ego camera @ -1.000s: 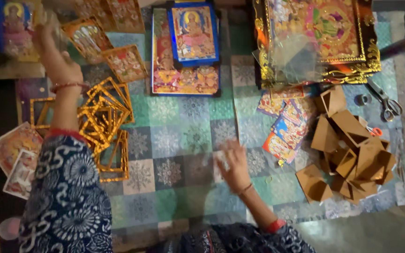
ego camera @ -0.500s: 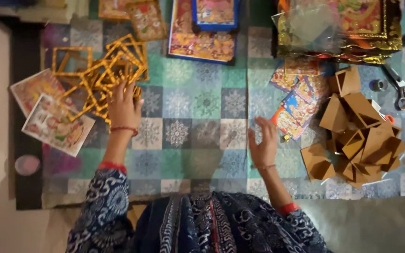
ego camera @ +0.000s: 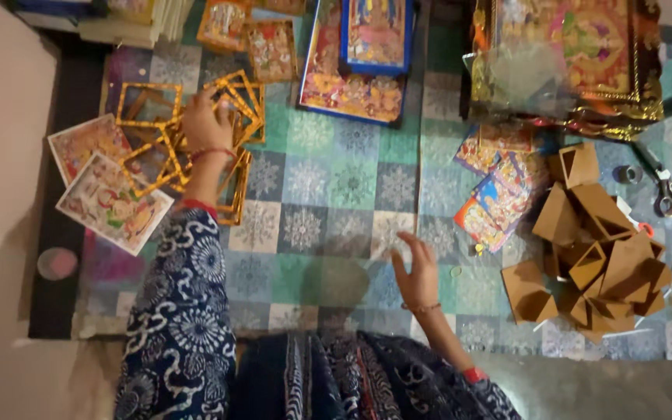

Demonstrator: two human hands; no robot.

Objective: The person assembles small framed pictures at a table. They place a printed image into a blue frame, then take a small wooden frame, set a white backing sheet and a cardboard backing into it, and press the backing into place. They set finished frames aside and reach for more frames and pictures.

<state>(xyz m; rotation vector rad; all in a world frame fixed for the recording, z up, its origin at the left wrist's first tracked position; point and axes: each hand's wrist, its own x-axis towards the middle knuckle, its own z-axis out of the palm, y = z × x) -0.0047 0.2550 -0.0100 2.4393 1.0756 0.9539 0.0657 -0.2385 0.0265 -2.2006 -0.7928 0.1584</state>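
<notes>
I sit at a tiled-pattern mat [ego camera: 328,183]. My left hand [ego camera: 208,124] reaches forward onto a loose pile of gold picture frames [ego camera: 149,148] at the left, and its fingers curl on the corner of one frame. My right hand [ego camera: 418,268] hovers low over the mat near my lap with fingers spread, holding nothing. Both arms wear blue-and-white patterned sleeves. Two printed pictures [ego camera: 110,202] lie left of the frame pile.
Small framed pictures [ego camera: 274,47] and a large colourful print under a blue-edged one [ego camera: 355,78] lie at the back. An ornate big frame [ego camera: 577,62] is back right. Small cards [ego camera: 499,198], brown cardboard stands [ego camera: 600,249], scissors [ego camera: 670,190] and a tape roll [ego camera: 628,173] lie right.
My left hand came down from the pictures at the back to the gold frame pile. My right hand shifted a little toward my lap. The camera view moved.
</notes>
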